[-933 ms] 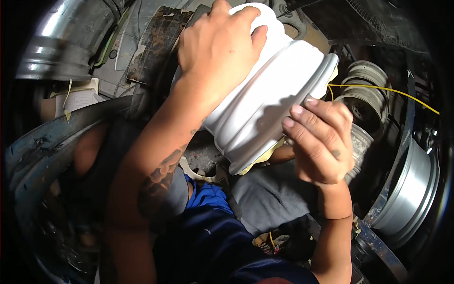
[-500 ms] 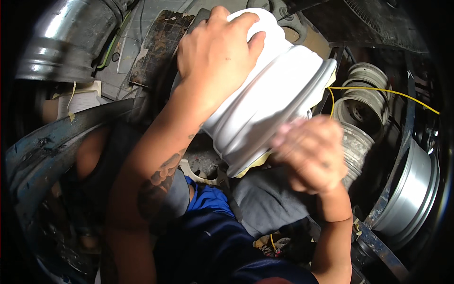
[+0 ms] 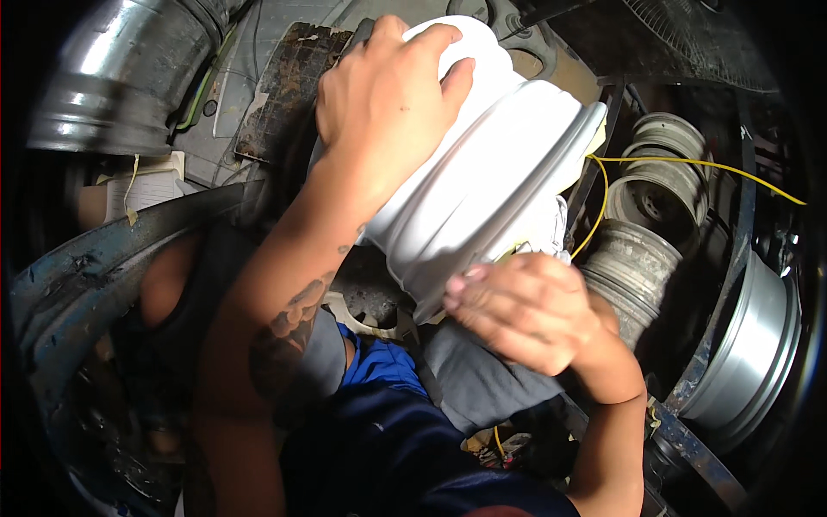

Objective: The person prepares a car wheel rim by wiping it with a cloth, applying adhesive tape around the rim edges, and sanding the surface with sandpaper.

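A white-painted wheel rim point(image 3: 482, 164) leans on its side in front of me, its ridged barrel facing up. My left hand point(image 3: 388, 103) grips the far end of the barrel, thumb apart from the curled fingers. At the near flange my right hand point(image 3: 525, 314) is closed, its fingertips bunched against the lip and slightly blurred. Whatever lies inside those fingers is hidden. Pale yellow tape point(image 3: 568, 171) edges the rim's right face, with crumpled whitish sheet material point(image 3: 547, 226) beside it.
Dusty rims point(image 3: 633, 263) are stacked at the right, near a silver rim point(image 3: 748, 345) and a metal frame point(image 3: 715, 323). A yellow cord point(image 3: 706, 162) crosses there. A shiny metal barrel point(image 3: 121, 77) stands far left, a worn blue curved edge point(image 3: 103, 237) below it.
My right hand has moved left and slightly down along the rim's near flange. The rim has shifted slightly left, with my left hand still on it.
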`<state>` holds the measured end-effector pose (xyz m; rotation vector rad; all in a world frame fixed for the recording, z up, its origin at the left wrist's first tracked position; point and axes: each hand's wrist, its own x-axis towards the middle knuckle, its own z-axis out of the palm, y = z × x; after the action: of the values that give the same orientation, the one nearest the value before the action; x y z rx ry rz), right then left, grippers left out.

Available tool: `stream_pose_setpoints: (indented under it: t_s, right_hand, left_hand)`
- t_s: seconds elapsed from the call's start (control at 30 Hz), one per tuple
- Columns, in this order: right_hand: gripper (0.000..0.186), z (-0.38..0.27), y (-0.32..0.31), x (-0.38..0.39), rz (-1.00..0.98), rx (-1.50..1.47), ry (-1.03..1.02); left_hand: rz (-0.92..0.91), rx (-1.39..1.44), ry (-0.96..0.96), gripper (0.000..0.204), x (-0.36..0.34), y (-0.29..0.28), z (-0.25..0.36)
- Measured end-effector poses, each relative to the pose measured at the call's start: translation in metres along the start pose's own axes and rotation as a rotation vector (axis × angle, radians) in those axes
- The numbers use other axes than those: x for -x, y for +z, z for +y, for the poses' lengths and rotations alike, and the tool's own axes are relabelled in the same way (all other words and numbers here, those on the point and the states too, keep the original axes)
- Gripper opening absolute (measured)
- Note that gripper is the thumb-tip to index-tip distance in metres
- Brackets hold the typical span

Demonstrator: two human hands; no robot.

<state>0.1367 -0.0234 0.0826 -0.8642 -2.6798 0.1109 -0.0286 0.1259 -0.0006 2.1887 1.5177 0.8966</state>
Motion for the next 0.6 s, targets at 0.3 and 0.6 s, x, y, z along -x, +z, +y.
stream_pose_setpoints:
  t_s: [0.3, 0.6]
  right_hand:
    - [0.016, 0.019, -0.012, -0.009, 0.109, -0.026, 0.048]
    - [0.025, 0.034, -0.019, -0.007, 0.203, -0.001, 0.143]
  left_hand:
    - [0.014, -0.008, -0.010, 0.032, 0.001, -0.001, 0.001]
    - [0.003, -0.017, -0.039, 0.033, 0.003, -0.005, 0.005]
